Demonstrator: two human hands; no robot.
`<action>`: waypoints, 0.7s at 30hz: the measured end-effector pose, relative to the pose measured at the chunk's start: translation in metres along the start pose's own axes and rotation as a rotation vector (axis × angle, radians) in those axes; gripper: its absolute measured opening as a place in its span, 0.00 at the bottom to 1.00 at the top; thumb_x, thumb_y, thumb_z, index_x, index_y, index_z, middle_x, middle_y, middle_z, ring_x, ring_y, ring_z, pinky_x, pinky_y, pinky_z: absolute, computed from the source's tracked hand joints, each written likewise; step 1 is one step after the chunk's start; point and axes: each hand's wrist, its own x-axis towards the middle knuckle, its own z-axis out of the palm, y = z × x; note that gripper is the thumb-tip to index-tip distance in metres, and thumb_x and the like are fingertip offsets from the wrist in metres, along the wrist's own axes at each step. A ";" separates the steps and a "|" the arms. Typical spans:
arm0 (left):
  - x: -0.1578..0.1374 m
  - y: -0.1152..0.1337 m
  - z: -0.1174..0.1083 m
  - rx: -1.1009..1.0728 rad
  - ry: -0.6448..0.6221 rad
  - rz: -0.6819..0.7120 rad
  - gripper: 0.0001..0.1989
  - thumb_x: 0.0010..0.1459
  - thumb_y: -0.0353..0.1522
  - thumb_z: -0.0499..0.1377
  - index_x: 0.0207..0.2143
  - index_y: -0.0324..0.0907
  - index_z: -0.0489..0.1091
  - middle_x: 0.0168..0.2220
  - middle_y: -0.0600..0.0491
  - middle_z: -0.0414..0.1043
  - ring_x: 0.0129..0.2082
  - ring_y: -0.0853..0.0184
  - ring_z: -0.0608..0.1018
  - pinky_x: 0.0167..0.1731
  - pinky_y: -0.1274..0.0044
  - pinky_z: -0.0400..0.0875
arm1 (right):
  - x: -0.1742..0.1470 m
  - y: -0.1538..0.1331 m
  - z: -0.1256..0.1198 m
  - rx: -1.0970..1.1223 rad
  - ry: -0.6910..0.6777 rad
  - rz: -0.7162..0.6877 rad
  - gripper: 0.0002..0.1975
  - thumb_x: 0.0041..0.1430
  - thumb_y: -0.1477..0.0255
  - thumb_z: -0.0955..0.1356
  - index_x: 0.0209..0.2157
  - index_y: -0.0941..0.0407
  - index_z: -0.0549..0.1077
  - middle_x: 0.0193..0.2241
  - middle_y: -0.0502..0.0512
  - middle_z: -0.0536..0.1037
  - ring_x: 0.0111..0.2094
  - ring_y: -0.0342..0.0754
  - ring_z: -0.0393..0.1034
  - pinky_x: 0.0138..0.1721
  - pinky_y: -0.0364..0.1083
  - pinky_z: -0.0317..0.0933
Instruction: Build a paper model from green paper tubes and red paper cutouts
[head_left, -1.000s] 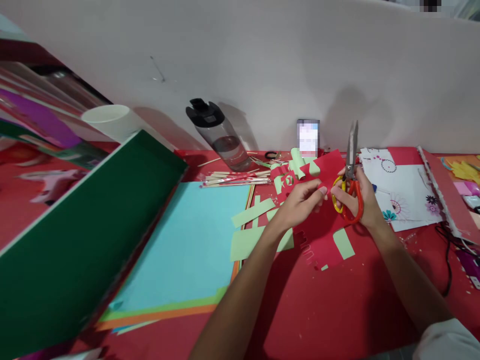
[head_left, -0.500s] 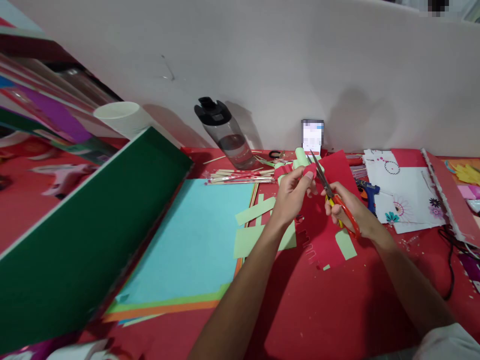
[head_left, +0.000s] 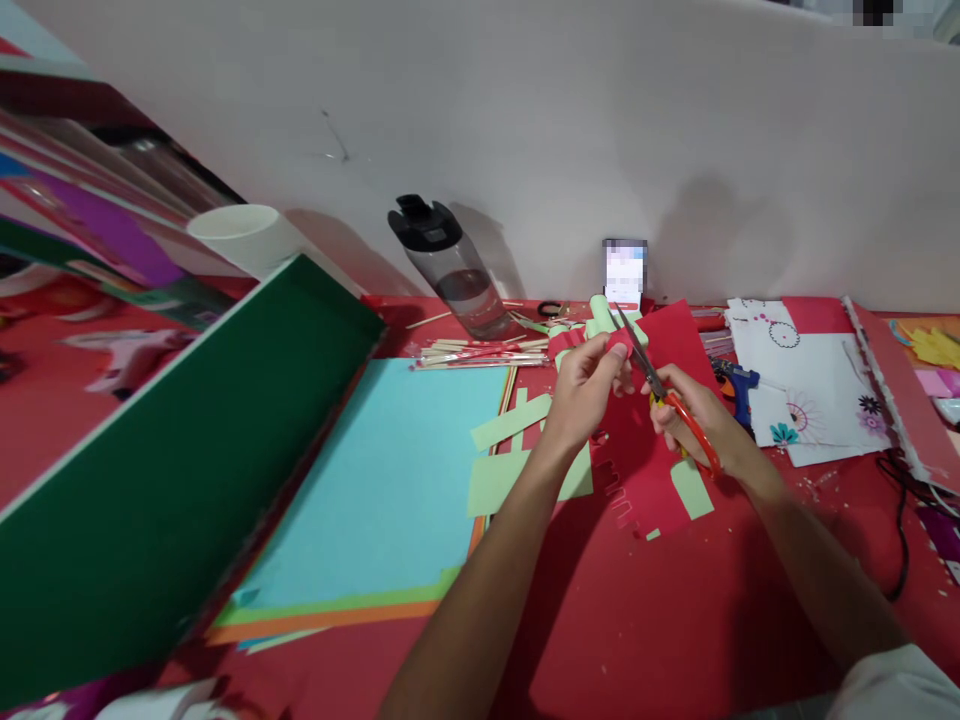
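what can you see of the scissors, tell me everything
The scissors have grey, metal-looking blades and handles, one orange, one yellow and mostly hidden by the right hand gripping them. Held over a red sheet, they point leftward and forward, blades beside a small red piece in the left hand; contact is unclear.

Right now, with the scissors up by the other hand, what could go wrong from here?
First, the blades of the scissors are very near the fingertips of the left hand, so a slip might nick them. Second, the red piece pinched there looks small, so a stray cut could spoil it. Third, a blue tool lies just beyond the right hand, which might bump it.
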 end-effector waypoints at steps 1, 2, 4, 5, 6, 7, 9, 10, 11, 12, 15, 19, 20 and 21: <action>0.000 0.000 0.000 0.002 -0.002 0.005 0.15 0.66 0.38 0.58 0.26 0.43 0.66 0.22 0.58 0.67 0.22 0.73 0.70 0.27 0.77 0.67 | 0.000 0.001 0.001 0.001 0.007 0.004 0.22 0.67 0.48 0.68 0.47 0.51 0.66 0.30 0.46 0.71 0.24 0.41 0.65 0.24 0.41 0.58; 0.000 0.001 0.000 0.002 -0.003 0.010 0.15 0.66 0.38 0.58 0.26 0.43 0.65 0.22 0.59 0.67 0.22 0.73 0.70 0.26 0.77 0.66 | 0.001 0.001 0.001 0.002 0.012 0.005 0.21 0.67 0.48 0.69 0.47 0.51 0.66 0.29 0.46 0.71 0.23 0.41 0.64 0.24 0.41 0.58; -0.001 0.001 0.000 0.009 -0.004 0.015 0.16 0.67 0.38 0.57 0.26 0.43 0.65 0.22 0.58 0.67 0.22 0.73 0.70 0.27 0.77 0.66 | 0.001 0.001 0.002 0.006 0.018 0.006 0.21 0.67 0.49 0.69 0.47 0.51 0.66 0.28 0.45 0.70 0.23 0.42 0.64 0.24 0.41 0.58; -0.001 0.001 0.000 0.012 -0.002 0.013 0.16 0.67 0.38 0.57 0.26 0.43 0.65 0.22 0.58 0.67 0.22 0.73 0.70 0.27 0.77 0.66 | 0.001 0.001 0.002 0.009 0.019 0.006 0.21 0.67 0.49 0.69 0.47 0.51 0.66 0.28 0.45 0.70 0.23 0.42 0.64 0.24 0.41 0.58; -0.001 0.001 0.001 0.015 0.000 0.009 0.16 0.67 0.38 0.57 0.26 0.43 0.65 0.22 0.58 0.67 0.22 0.73 0.70 0.27 0.77 0.66 | 0.001 0.000 0.002 0.011 0.020 0.005 0.21 0.67 0.49 0.69 0.47 0.51 0.66 0.27 0.45 0.69 0.23 0.42 0.64 0.24 0.41 0.58; -0.001 0.001 0.001 0.016 0.001 0.005 0.16 0.67 0.39 0.58 0.26 0.43 0.65 0.22 0.58 0.67 0.22 0.72 0.70 0.27 0.77 0.66 | 0.001 0.000 0.002 0.011 0.021 0.005 0.21 0.67 0.49 0.69 0.47 0.51 0.66 0.27 0.45 0.69 0.23 0.42 0.64 0.24 0.41 0.58; -0.001 0.001 0.001 0.013 0.005 0.002 0.16 0.67 0.38 0.58 0.26 0.43 0.65 0.22 0.58 0.67 0.21 0.72 0.70 0.26 0.77 0.66 | 0.001 0.000 0.002 0.011 0.020 0.009 0.20 0.68 0.49 0.68 0.47 0.51 0.66 0.28 0.45 0.70 0.23 0.42 0.64 0.24 0.41 0.58; -0.001 0.001 0.001 0.012 0.006 0.002 0.16 0.67 0.38 0.58 0.26 0.43 0.65 0.21 0.58 0.67 0.21 0.72 0.70 0.26 0.77 0.65 | 0.001 0.000 0.002 0.011 0.022 0.011 0.20 0.68 0.49 0.68 0.47 0.51 0.66 0.28 0.45 0.70 0.23 0.42 0.64 0.23 0.41 0.58; -0.001 0.001 0.001 0.014 0.006 0.003 0.16 0.67 0.38 0.58 0.25 0.43 0.65 0.21 0.58 0.67 0.21 0.72 0.70 0.27 0.77 0.65 | 0.001 0.000 0.002 0.011 0.022 0.011 0.20 0.69 0.49 0.67 0.47 0.51 0.66 0.28 0.45 0.70 0.23 0.42 0.64 0.23 0.41 0.58; -0.001 0.002 0.001 0.019 0.005 0.003 0.16 0.67 0.38 0.58 0.25 0.43 0.65 0.21 0.58 0.67 0.22 0.72 0.70 0.27 0.77 0.65 | 0.001 0.000 0.001 0.011 0.024 0.009 0.20 0.69 0.48 0.67 0.46 0.51 0.66 0.28 0.45 0.70 0.23 0.42 0.65 0.23 0.41 0.58; -0.002 0.002 0.001 0.032 0.004 0.001 0.17 0.67 0.39 0.58 0.25 0.44 0.65 0.21 0.58 0.67 0.22 0.72 0.69 0.27 0.76 0.66 | 0.001 0.001 0.001 0.011 0.022 0.001 0.22 0.68 0.47 0.67 0.46 0.51 0.66 0.29 0.45 0.70 0.23 0.42 0.65 0.23 0.41 0.59; -0.002 0.003 0.002 0.032 0.004 0.002 0.17 0.67 0.40 0.58 0.26 0.44 0.66 0.21 0.58 0.67 0.22 0.72 0.69 0.28 0.76 0.66 | 0.002 0.001 0.001 0.020 0.018 0.003 0.23 0.67 0.46 0.67 0.47 0.51 0.67 0.29 0.45 0.70 0.23 0.42 0.65 0.23 0.41 0.59; -0.002 0.003 0.002 0.032 0.005 0.003 0.16 0.67 0.40 0.58 0.26 0.43 0.66 0.21 0.58 0.67 0.22 0.72 0.69 0.27 0.76 0.66 | 0.002 0.001 0.001 0.022 0.020 0.003 0.23 0.68 0.46 0.66 0.47 0.51 0.67 0.28 0.45 0.69 0.23 0.42 0.65 0.22 0.41 0.59; -0.002 0.003 0.002 0.029 0.006 0.004 0.16 0.67 0.39 0.58 0.26 0.43 0.66 0.21 0.58 0.67 0.22 0.72 0.69 0.27 0.77 0.66 | 0.002 0.001 0.001 0.022 0.021 0.005 0.23 0.68 0.46 0.66 0.48 0.51 0.67 0.28 0.45 0.69 0.23 0.42 0.65 0.22 0.41 0.59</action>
